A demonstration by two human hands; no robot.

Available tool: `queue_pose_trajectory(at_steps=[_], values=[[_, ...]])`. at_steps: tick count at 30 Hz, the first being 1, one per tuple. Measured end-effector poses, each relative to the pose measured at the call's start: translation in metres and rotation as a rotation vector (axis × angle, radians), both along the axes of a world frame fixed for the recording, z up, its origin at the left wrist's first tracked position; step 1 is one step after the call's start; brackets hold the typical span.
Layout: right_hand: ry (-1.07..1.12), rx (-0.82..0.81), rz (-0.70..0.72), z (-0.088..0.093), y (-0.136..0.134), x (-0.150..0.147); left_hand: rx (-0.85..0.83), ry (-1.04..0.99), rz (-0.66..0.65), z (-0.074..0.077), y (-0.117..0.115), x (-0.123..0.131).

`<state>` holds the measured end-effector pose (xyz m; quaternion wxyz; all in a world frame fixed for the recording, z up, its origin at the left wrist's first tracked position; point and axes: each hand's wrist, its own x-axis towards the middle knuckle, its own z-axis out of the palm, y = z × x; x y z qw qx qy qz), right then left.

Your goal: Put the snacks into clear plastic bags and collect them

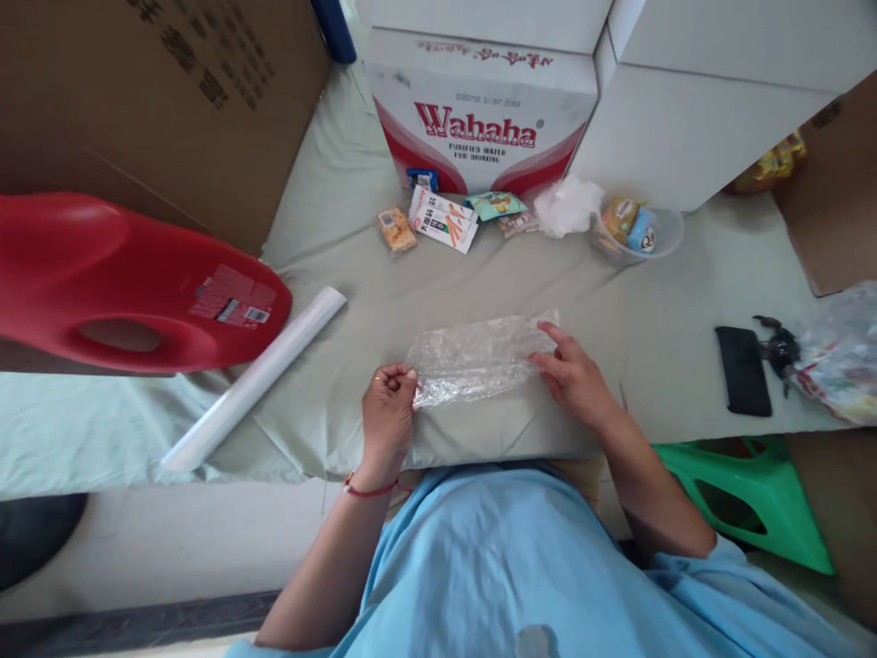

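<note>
A clear plastic bag (pixel 476 356), crinkled and flat, lies across the cloth-covered table (pixel 466 439) in front of me. My left hand (pixel 389 409) pinches its left end between thumb and curled fingers. At the bag's right end is my right hand (pixel 572 375), its index finger and thumb stretched apart and touching or just above the plastic. The remaining fingers of that hand are partly hidden. To the left, a white roll (pixel 257 379) of plastic lies slantwise on the cloth.
Snack packets (pixel 444 219) and a clear bowl (pixel 668 242) line the back, before a Wahaba-style water carton (pixel 486 110) lettered "Wahaha". A red jug (pixel 137 283) stands left. At right are a black phone (pixel 744 370), keys (pixel 779 347) and a green stool (pixel 760 498) below.
</note>
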<state>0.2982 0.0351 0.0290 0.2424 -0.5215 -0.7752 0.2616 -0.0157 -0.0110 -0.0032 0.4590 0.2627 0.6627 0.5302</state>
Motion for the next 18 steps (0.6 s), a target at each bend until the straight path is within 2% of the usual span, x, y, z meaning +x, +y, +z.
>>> queue_pose_trajectory(at_steps=[2, 5, 7, 10, 12, 15, 17, 18], values=[[0.018, 0.005, -0.012, 0.001, 0.008, 0.001, 0.001, -0.053, 0.022, 0.002, 0.001, 0.0], [0.121, -0.032, 0.018, 0.012, 0.014, 0.006, 0.0, -0.191, 0.036, 0.007, 0.002, -0.002], [0.203, -0.119, -0.008, 0.021, 0.014, 0.008, -0.014, -0.291, 0.008, 0.012, 0.004, -0.004], [0.343, -0.276, -0.126, 0.03, 0.012, 0.007, -0.036, -0.377, -0.06, 0.018, 0.008, -0.011], [0.467, -0.387, -0.233, 0.031, 0.012, 0.008, -0.043, -0.376, -0.093, 0.02, 0.012, -0.017], [0.654, -0.546, -0.386, 0.029, 0.015, 0.009, -0.031, -0.25, -0.046, 0.022, 0.014, -0.022], [0.743, -0.603, -0.429, 0.028, 0.016, 0.008, -0.033, -0.16, -0.044, 0.025, 0.011, -0.019], [0.772, -0.621, -0.43, 0.027, 0.015, 0.006, -0.048, -0.144, -0.093, 0.027, 0.008, -0.013]])
